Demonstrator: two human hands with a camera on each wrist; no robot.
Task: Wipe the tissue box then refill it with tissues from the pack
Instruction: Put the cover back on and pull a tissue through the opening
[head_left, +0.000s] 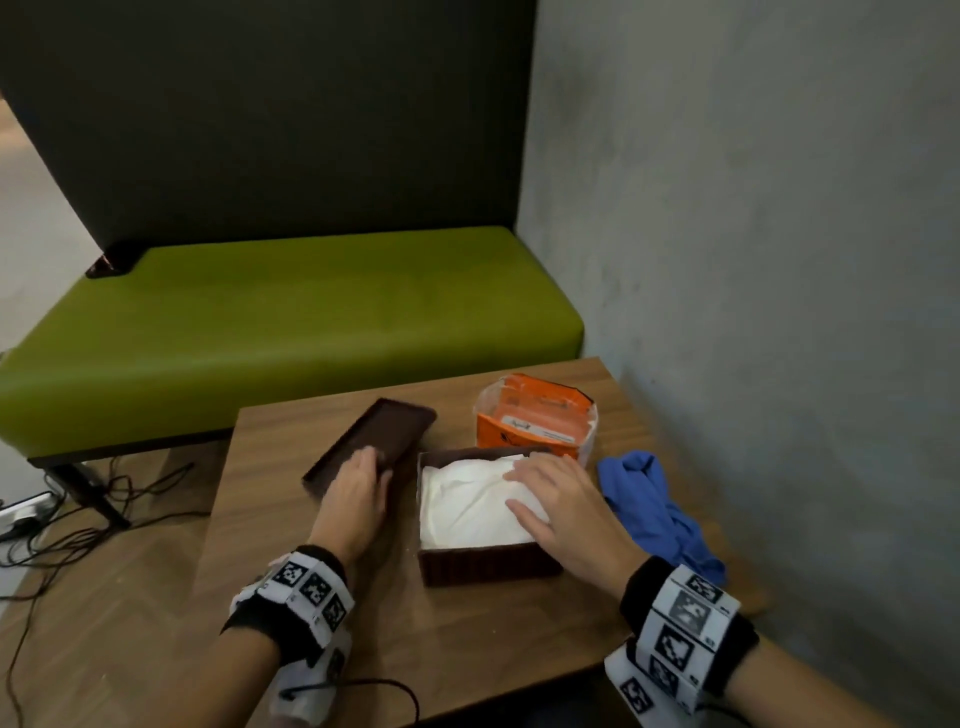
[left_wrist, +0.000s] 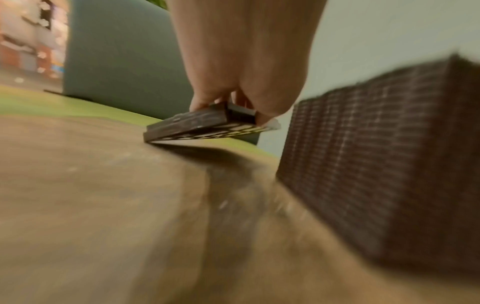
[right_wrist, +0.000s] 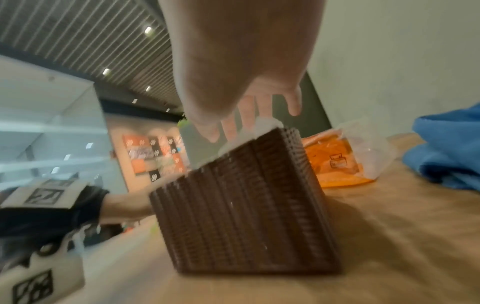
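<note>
My left hand (head_left: 358, 491) grips the near end of the flat dark brown woven lid (head_left: 371, 441), thumb under the edge and fingers over the top; in the left wrist view that end is tilted up off the wooden surface (head_left: 322, 613) while the far end touches it. My right hand (head_left: 563, 512) lies flat with straight, spread fingers, pressing on the stack of white tissues (head_left: 467, 506) and holding nothing.

Beyond the surface stands a long green padded bench (head_left: 291, 322) with a dark back panel, against a grey wall. The wooden surface carries everything else. The open rectangular dark brown woven tissue box (head_left: 488, 564) sits just right of the lid, nearly touching it, and the white tissues fill it almost to the rim. A crumpled blue cloth (head_left: 652, 506) lies to the right of the box, near my right wrist. Behind the box, close to its far wall, is the orange and clear plastic tissue pack (head_left: 535, 418), torn open at the top; it bears a white label with dark print, too blurred for me to read. Both my wrists wear black bands with black-and-white square markers.
</note>
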